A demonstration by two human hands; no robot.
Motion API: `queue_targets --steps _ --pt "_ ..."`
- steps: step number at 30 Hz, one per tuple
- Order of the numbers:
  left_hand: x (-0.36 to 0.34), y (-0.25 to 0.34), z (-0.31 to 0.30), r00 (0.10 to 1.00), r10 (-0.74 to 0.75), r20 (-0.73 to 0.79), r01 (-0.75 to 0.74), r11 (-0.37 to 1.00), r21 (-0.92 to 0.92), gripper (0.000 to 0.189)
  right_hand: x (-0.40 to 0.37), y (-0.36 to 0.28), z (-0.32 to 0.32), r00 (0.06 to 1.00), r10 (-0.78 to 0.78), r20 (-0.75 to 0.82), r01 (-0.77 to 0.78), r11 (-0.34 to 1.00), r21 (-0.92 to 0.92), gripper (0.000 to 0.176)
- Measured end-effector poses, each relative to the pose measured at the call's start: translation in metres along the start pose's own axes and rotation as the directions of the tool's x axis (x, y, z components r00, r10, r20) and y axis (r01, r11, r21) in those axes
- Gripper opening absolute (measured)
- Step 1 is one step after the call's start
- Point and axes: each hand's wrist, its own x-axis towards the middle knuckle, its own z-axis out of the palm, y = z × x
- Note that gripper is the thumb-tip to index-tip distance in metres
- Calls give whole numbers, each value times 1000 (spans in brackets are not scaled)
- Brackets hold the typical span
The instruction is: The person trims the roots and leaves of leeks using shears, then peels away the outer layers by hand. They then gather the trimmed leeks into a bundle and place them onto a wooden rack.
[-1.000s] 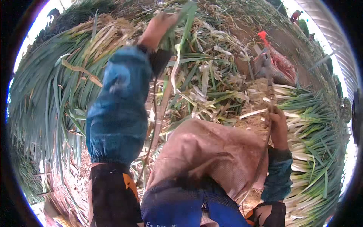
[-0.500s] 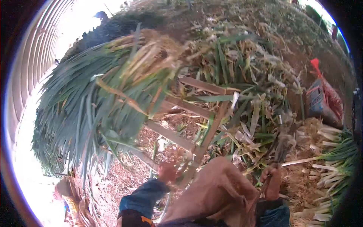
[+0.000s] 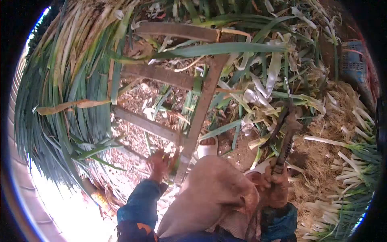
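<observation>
My left hand [image 3: 159, 164] is by the lower end of a worn wooden frame [image 3: 205, 99], its fingers spread and nothing seen in them. Left of that hand, a thick heap of long green onion stalks [image 3: 76, 84] lies over the frame's slats. My right hand [image 3: 276, 187] is closed round the lower end of a long, dark tool [image 3: 287, 133], which points upward with a thin bright tip. Exactly what kind of tool it is, I cannot tell. A loose brown cloth [image 3: 213, 197] covers my lap between the hands.
Trimmed green onions [image 3: 354, 169] lie in a row at the right, roots toward a mat of cut roots [image 3: 318, 153]. Loose leaves and peelings [image 3: 262, 88] cover the ground beyond the frame. A blue plastic crate [image 3: 354, 60] stands at the upper right.
The view has tilted down, bringing the frame and onion heap closer. My left hand has shifted left, its fingers more visible. My right hand still grips the dark tool.
</observation>
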Motion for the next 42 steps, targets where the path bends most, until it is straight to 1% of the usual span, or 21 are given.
queue_targets --steps 2,3,5,7,9,11,12,13,14,15,16,17,18,19,21,22,25,26,31,35,42 --pt "-11 5 -9 992 -111 63 110 994 25 22 -17 -2 7 991 124 -50 -128 987 -93 30" --pt "8 35 -36 991 -87 102 71 985 158 26 -22 1 7 989 134 -55 -138 988 -73 29" --pt "19 44 -48 981 -60 187 24 982 188 38 -32 11 5 988 147 -48 -149 988 -31 27" --pt "24 52 -54 959 -153 240 93 965 243 42 -66 -6 15 968 190 -164 -228 939 -258 32" --pt "14 67 -71 983 -125 132 122 992 29 46 -113 -29 -14 936 203 -287 -330 790 -517 35" --pt "-22 78 -112 973 -125 196 125 992 11 51 -182 -59 -46 912 175 -371 -379 704 -600 22" --pt "-57 71 -127 978 -123 170 135 989 -56 48 -219 -68 -61 885 57 -462 -393 623 -676 18" --pt "-90 65 -146 983 -120 139 137 983 -122 44 -264 -75 -93 891 1 -454 -348 644 -681 14" --pt "-112 71 -189 850 -321 418 392 915 -94 36 -316 -82 -137 813 -4 -582 -519 448 -728 12" --pt "-146 62 -219 662 -393 638 558 827 -70 50 -368 -89 -148 752 11 -659 -632 298 -716 7" --pt "-226 21 -199 688 -321 651 414 910 12 43 -408 -88 -162 706 48 -707 -702 181 -689 7" --pt "-278 6 -207 569 -458 683 557 826 90 33 -425 -80 -155 677 90 -730 -735 130 -665 7" --pt "-307 15 -255 697 -292 655 463 880 -101 29 -434 -68 -138 665 129 -736 -747 107 -656 7" --pt "-396 -13 -222 584 -339 738 281 937 207 30 -434 -54 -126 682 160 -714 -731 110 -674 8" --pt "-382 56 -326 452 -352 820 445 885 135 32 -399 -24 -84 751 198 -630 -658 152 -737 8" --pt "-388 81 -346 348 -344 872 443 880 170 32 -379 -14 -63 785 205 -584 -617 177 -767 8" --pt "-469 129 -329 99 -255 962 566 809 156 31 -340 -10 -21 855 211 -474 -513 204 -834 9" --pt "-476 144 -327 83 -246 966 624 768 142 30 -331 -10 -11 871 213 -443 -483 207 -851 9" --pt "-453 176 -328 301 -375 877 753 657 22 29 -306 -32 16 921 199 -334 -371 186 -910 11" --pt "-385 153 -324 510 -469 721 752 651 -108 29 -267 -37 45 962 154 -228 -259 228 -939 12" --pt "-286 119 -356 621 -554 555 733 661 -162 27 -225 -59 127 980 118 -162 -192 322 -927 14"
